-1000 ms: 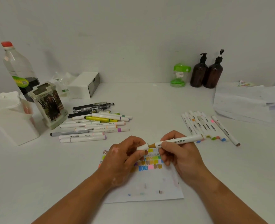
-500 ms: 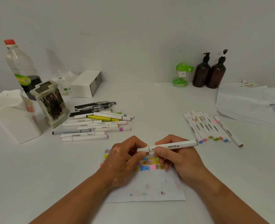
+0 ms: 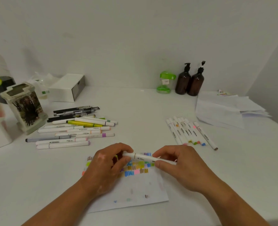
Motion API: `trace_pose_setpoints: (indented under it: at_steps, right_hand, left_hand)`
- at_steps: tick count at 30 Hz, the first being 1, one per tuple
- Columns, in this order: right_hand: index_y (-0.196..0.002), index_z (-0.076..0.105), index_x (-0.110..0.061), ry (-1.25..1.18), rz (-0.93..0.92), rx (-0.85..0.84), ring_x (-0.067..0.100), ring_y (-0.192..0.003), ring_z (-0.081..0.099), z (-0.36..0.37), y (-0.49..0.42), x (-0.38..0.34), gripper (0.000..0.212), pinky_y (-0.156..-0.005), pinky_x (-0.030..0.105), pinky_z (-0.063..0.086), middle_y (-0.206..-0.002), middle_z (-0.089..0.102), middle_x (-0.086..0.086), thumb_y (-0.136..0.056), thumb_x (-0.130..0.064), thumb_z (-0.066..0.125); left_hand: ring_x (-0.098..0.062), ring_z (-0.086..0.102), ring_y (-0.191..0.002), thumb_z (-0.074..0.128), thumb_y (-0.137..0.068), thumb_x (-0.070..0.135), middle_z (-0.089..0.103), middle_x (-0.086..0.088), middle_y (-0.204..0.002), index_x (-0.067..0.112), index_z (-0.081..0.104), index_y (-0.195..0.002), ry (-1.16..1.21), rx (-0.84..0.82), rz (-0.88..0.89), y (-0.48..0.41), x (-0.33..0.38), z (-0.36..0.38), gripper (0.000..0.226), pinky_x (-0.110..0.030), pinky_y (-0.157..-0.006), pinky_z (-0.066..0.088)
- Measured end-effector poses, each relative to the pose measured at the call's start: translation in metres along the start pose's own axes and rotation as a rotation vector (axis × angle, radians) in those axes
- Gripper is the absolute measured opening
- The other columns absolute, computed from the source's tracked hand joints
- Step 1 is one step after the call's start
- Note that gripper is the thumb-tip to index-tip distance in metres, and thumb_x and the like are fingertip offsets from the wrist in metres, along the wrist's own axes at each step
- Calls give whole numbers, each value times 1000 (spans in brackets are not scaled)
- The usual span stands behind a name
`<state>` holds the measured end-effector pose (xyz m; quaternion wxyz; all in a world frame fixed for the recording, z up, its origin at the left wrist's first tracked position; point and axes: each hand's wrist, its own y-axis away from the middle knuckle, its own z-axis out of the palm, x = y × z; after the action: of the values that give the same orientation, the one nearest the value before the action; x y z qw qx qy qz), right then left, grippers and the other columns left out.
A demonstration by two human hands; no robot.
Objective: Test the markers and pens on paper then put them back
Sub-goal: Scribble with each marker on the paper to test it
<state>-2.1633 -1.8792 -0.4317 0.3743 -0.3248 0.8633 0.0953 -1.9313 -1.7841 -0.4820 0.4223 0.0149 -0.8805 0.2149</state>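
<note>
At the near table (image 3: 37, 185) edge, your forearms cross bare white surface either side of the test paper (image 3: 135, 191), which lies flat. Over its colour swatches you hold one white marker (image 3: 141, 157) roughly level: your left hand (image 3: 104, 167) pinches its left end, and your right hand (image 3: 182, 167) grips the barrel with curled fingers. Open tabletop separates both hands from the loose pile of markers and pens (image 3: 76, 129) far left and the marker row (image 3: 187, 132) far right. The pen holder (image 3: 25, 106) stands beyond the pile.

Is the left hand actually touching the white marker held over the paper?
Touching. The head view shows the left hand with fingers curled round one end of the marker, while the right hand pinches its barrel.
</note>
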Motion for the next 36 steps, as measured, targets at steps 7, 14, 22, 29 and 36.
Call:
trace_pose_setpoints:
  at_steps: [7, 14, 22, 29, 36]
  right_hand:
    - [-85, 76, -41, 119, 148, 275, -6, -74, 63, -56, -5, 38, 6, -60, 10, 42, -78, 68, -30, -85, -36, 77]
    - [-72, 72, -31, 167, 527, 584, 8, -73, 62, -122, -40, 125, 17, -57, 23, 40, -76, 69, -15, -88, -28, 73]
    - [-74, 73, 2, 269, 576, 428, 33, -78, 69, -101, -60, 144, 32, -58, 29, 45, -67, 73, 13, -90, -21, 59]
    - [-96, 76, -14, 507, 473, 458, 27, -88, 69, -89, -48, 113, 21, -77, 40, 58, -93, 76, 6, -94, -29, 62]
    - [-95, 71, -35, 397, 79, 374, 7, -81, 60, -12, -13, 41, 8, -76, 29, 46, -86, 62, -18, -87, -34, 73]
  left_hand:
    - [-2, 56, -80, 79, -83, 19, 63, 18, -84, 38, 59, -99, -89, 84, -22, -3, -2, 1, 31, -14, -62, 49]
    - [4, 53, -94, 71, -80, 59, 56, 26, -101, 38, 69, -99, -365, -107, 124, -3, -9, 5, 28, -19, -83, 51]
    - [7, 52, -96, 63, -81, 67, 57, 29, -109, 41, 70, -108, -452, -131, 162, 0, -9, 1, 38, -8, -81, 44]
    - [2, 55, -99, 63, -87, 54, 64, 20, -109, 32, 73, -109, -450, -131, 200, 3, 1, -3, 32, -18, -87, 50]
    - [-14, 60, -96, 66, -91, 18, 67, 5, -104, 21, 73, -104, -636, 85, 16, -13, -18, -50, 15, -29, -86, 52]
